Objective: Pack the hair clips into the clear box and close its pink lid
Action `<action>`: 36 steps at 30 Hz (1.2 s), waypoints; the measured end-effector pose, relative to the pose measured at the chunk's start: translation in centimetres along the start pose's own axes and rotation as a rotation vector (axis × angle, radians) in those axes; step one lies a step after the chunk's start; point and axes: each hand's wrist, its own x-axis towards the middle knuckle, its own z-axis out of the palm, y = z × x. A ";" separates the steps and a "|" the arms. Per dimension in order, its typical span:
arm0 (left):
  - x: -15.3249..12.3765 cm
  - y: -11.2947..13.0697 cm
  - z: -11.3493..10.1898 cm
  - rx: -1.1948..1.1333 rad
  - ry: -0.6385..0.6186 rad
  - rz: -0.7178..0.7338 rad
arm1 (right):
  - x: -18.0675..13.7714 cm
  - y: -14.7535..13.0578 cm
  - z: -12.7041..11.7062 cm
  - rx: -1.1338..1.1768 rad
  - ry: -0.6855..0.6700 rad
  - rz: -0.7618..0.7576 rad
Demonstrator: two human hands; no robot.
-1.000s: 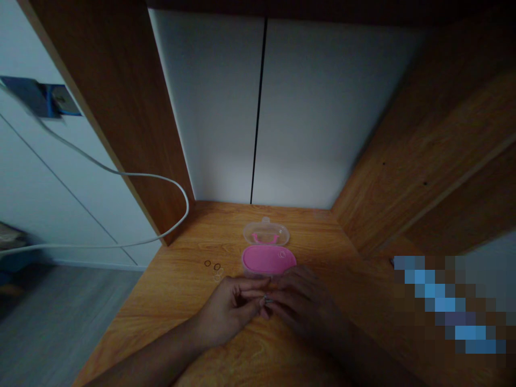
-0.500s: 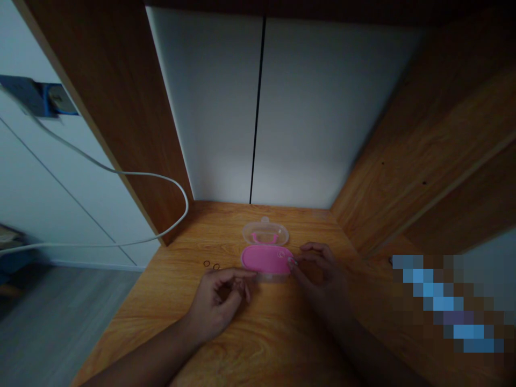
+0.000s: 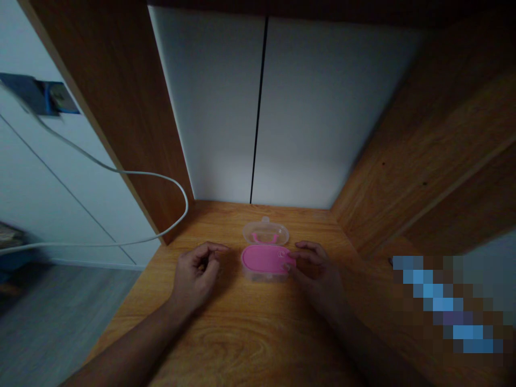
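An oblong pink case (image 3: 264, 259) with a clear plastic rim lies on the wooden tabletop. Its clear lid (image 3: 265, 232) is flipped back behind it, a pink handle showing through. My right hand (image 3: 322, 279) grips the case's right end, thumb in front and fingers at the far side. Left of the case, my left hand (image 3: 195, 279) hovers low over the wood, its index finger stretched out and the other fingers curled, thumb apart from the index. The two small dark rings seen earlier are hidden by this hand.
A white cable (image 3: 177, 185) loops from the wall socket (image 3: 60, 98) past the left wooden panel (image 3: 121, 107). White panels (image 3: 217, 107) close off the back, and a wooden side (image 3: 403, 166) rises at right. A blurred-out patch (image 3: 439, 298) covers something at lower right.
My left hand has moved left, from the front edge of the pink case to the spot where the dark rings lay. My right hand has stayed at the case's right end.
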 end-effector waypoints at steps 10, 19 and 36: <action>3.9 -1.7 -3.8 0.476 -0.476 0.358 | 0.2 -0.4 -0.5 0.042 0.106 0.006; 3.6 -1.5 -4.3 0.340 -0.669 0.422 | 0.1 -0.1 -0.3 0.035 0.093 -0.001; 3.3 -1.7 -3.5 0.337 -0.671 0.395 | 0.2 -0.2 -0.3 0.042 0.083 -0.038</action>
